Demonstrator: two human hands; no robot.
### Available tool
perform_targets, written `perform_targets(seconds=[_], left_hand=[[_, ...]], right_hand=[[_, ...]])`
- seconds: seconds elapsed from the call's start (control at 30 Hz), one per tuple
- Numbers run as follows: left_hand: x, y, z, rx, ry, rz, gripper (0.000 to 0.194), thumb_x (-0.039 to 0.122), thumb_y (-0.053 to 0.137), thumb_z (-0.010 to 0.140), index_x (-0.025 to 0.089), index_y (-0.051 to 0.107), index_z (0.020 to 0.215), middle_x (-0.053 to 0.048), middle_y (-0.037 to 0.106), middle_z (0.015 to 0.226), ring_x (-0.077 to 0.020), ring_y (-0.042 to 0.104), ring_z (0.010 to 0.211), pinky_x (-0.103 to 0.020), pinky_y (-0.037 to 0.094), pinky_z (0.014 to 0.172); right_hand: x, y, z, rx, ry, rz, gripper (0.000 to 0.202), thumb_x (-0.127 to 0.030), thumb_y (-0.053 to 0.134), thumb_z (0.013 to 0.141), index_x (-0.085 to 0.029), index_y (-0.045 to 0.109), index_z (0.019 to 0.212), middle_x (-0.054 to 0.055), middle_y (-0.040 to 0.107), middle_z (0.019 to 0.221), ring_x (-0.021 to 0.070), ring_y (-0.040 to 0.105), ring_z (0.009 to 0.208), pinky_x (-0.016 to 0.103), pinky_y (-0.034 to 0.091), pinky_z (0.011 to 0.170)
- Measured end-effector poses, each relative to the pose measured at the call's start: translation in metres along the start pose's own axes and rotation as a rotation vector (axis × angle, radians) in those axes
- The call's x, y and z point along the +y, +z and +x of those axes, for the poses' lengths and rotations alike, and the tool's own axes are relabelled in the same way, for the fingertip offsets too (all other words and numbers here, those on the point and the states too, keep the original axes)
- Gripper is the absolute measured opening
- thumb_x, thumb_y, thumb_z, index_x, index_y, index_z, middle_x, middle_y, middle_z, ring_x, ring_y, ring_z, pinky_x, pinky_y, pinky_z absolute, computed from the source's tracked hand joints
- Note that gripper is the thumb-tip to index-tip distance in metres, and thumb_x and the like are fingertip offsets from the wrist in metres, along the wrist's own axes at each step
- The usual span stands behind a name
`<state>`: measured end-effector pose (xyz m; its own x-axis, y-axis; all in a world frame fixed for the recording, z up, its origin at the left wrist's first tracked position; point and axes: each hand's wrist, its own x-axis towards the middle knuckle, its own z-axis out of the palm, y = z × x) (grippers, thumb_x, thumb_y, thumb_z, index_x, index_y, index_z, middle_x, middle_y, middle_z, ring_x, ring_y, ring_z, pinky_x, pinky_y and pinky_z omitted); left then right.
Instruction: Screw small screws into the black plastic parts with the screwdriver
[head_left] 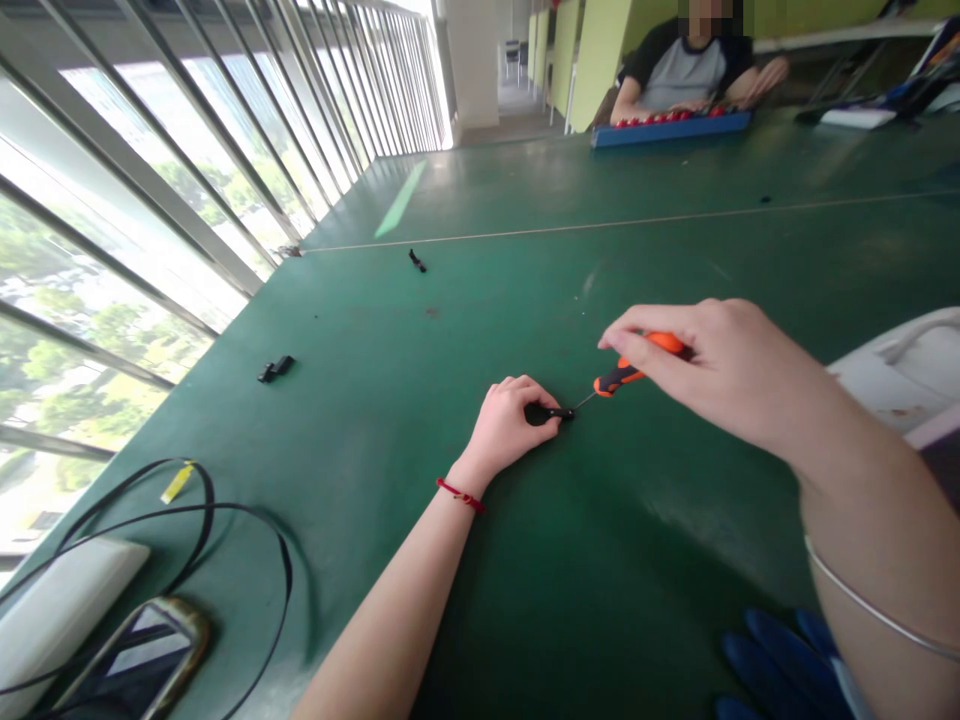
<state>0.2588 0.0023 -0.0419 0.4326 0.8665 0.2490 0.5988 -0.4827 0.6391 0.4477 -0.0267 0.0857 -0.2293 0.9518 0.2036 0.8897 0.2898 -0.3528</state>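
My left hand (514, 420) pinches a small black part (559, 412) against the green table (600, 560). The part sticks out to the right of thumb and fingers. Above and to the right, my right hand (697, 350) grips the orange and black handle of a screwdriver (616, 378). Its thin shaft slants down to the left, and the tip meets or almost meets the right end of the black part; exact contact is too small to tell.
Small black pieces (276, 369) lie at left, another (418, 262) farther back. A phone (139, 660), white object (67, 610) and looped black cable (287, 565) occupy the lower left. Blue gloves (780, 665) lie lower right. Across the table, a person (690, 75) sits behind a blue tray (671, 130).
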Motion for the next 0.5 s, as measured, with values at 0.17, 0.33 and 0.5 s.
perform_targets(seconds=[0.17, 0.33, 0.5], left_hand=[[0.0001, -0.0003, -0.0001, -0.007, -0.007, 0.011, 0.008, 0.024, 0.063, 0.071, 0.021, 0.067, 0.077, 0.000, 0.065, 0.087, -0.0177, 0.055, 0.085, -0.034, 0.039, 0.082], [-0.0001, 0.0008, 0.0006, 0.003, -0.012, 0.021, 0.008, 0.025, 0.063, 0.071, 0.021, 0.067, 0.077, 0.001, 0.064, 0.087, -0.0173, 0.055, 0.084, -0.033, 0.039, 0.080], [-0.0013, 0.0020, 0.0011, 0.009, -0.009, 0.012, 0.008, 0.025, 0.063, 0.070, 0.021, 0.067, 0.076, 0.001, 0.064, 0.085, -0.0174, 0.055, 0.084, -0.033, 0.039, 0.081]], right_hand=[[0.0004, -0.0001, -0.0004, 0.018, -0.021, -0.017, 0.031, -0.045, 0.053, 0.075, -0.028, 0.055, 0.101, -0.003, 0.056, 0.063, 0.0137, 0.046, 0.053, 0.026, 0.031, 0.053], [0.0002, -0.0004, 0.0011, 0.022, 0.001, -0.045, 0.020, -0.041, 0.046, 0.081, -0.028, 0.058, 0.090, -0.002, 0.052, 0.055, 0.0144, 0.042, 0.049, 0.027, 0.029, 0.052], [-0.0002, 0.0000, 0.0013, 0.012, 0.028, -0.060, 0.025, -0.048, 0.046, 0.080, -0.027, 0.057, 0.088, -0.002, 0.051, 0.055, 0.0134, 0.039, 0.048, 0.026, 0.028, 0.051]])
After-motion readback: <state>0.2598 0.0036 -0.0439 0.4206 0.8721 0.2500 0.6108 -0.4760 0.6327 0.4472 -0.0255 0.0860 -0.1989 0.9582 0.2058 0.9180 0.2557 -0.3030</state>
